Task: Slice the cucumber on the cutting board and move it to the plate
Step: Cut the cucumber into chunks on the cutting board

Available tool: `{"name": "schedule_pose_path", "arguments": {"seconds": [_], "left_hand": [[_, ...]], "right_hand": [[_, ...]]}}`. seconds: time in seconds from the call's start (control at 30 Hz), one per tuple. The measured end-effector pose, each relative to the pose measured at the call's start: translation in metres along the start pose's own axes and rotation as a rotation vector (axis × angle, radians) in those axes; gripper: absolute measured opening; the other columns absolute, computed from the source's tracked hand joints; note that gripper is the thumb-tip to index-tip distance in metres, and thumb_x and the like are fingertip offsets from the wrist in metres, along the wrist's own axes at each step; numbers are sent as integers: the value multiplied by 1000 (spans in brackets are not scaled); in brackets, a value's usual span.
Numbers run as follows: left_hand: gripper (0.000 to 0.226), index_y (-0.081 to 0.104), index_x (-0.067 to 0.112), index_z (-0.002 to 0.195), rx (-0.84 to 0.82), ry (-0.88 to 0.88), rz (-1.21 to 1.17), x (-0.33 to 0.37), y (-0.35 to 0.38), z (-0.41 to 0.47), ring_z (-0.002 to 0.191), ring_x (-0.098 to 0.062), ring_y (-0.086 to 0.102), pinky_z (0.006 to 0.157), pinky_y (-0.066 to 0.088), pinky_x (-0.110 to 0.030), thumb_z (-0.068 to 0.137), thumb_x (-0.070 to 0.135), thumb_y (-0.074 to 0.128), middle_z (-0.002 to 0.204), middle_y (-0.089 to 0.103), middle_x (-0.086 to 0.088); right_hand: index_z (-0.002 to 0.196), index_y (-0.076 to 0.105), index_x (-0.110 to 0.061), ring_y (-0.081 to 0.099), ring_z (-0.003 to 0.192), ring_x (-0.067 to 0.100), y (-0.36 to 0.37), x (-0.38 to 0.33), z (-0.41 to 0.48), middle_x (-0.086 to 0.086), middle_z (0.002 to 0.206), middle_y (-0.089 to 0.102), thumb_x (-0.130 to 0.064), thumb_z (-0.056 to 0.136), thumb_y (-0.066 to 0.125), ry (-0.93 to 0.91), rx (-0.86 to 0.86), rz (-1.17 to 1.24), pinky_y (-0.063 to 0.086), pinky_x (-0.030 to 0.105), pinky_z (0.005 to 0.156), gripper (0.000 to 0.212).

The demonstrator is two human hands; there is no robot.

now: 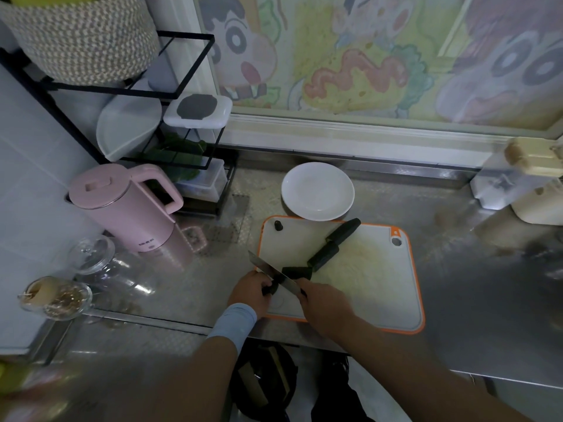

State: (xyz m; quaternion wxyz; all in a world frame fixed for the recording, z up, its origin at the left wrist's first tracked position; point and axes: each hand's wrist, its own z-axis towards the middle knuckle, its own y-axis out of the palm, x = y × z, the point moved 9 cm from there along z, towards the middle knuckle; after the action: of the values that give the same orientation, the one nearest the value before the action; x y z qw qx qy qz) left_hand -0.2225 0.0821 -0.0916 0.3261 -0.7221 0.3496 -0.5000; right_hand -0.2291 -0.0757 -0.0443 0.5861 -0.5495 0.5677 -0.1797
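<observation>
A white cutting board [374, 287] with an orange rim lies on the steel counter. Dark cucumber pieces lie across it: a long one [344, 231] at the back, a shorter one [323, 255] in the middle, and a chunk [297, 272] near the knife. A small end bit [277, 225] sits at the board's far left corner. My left hand [251, 292] holds a cucumber piece [270, 289] at the board's near left edge. My right hand [324, 303] grips the handle of a knife [272, 274], whose blade rests across that piece. The empty white plate [317, 190] stands just behind the board.
A pink kettle [128, 205] stands left of the board. Behind it is a black wire rack [170, 123] with containers. Glass jars [58, 296] sit at the near left. A white appliance [524, 181] is at the far right. The counter's front edge [182, 322] runs below my hands.
</observation>
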Motion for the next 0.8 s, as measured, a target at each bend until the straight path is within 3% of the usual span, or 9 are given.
{"name": "schedule_pose_path", "arguments": {"seconds": [0.23, 0.37, 0.57, 0.7, 0.8], "left_hand": [[17, 69, 17, 97, -41, -63, -35, -6, 0, 4, 95, -18, 59, 84, 44, -21, 81, 15, 65, 107, 62, -3], [20, 69, 17, 99, -42, -81, -70, -7, 0, 4, 95, -15, 59, 82, 41, -16, 80, 13, 64, 108, 63, 0], [22, 68, 18, 101, -54, -91, -85, -9, -2, 4, 98, -16, 60, 86, 44, -19, 80, 12, 65, 110, 64, 0], [24, 67, 16, 104, -59, -82, -93, -9, -2, 3, 100, -16, 59, 89, 44, -19, 81, 12, 64, 112, 64, -1], [26, 67, 15, 108, -70, -82, -93, -10, -1, 3, 103, -16, 59, 89, 42, -18, 82, 14, 64, 115, 63, -2]], "right_hand": [[125, 48, -31, 59, 84, 23, 7, 7, 0, 3, 99, 64, -32, 101, 32, 40, -16, 11, 37, 28, 62, 28], [127, 47, -32, 51, 73, 18, 6, 8, -1, 4, 95, 63, -29, 100, 33, 38, -15, 9, 34, 28, 60, 30], [125, 48, -27, 46, 70, 17, 7, 7, 3, 6, 96, 62, -25, 100, 34, 42, -40, 5, 33, 28, 60, 28], [133, 43, -26, 59, 88, 28, 27, 10, 9, 11, 107, 63, -24, 100, 34, 66, -128, 75, 34, 28, 65, 35], [137, 41, -21, 58, 101, 30, 46, 15, 14, 14, 116, 61, -24, 101, 34, 111, -209, 106, 34, 26, 72, 37]]}}
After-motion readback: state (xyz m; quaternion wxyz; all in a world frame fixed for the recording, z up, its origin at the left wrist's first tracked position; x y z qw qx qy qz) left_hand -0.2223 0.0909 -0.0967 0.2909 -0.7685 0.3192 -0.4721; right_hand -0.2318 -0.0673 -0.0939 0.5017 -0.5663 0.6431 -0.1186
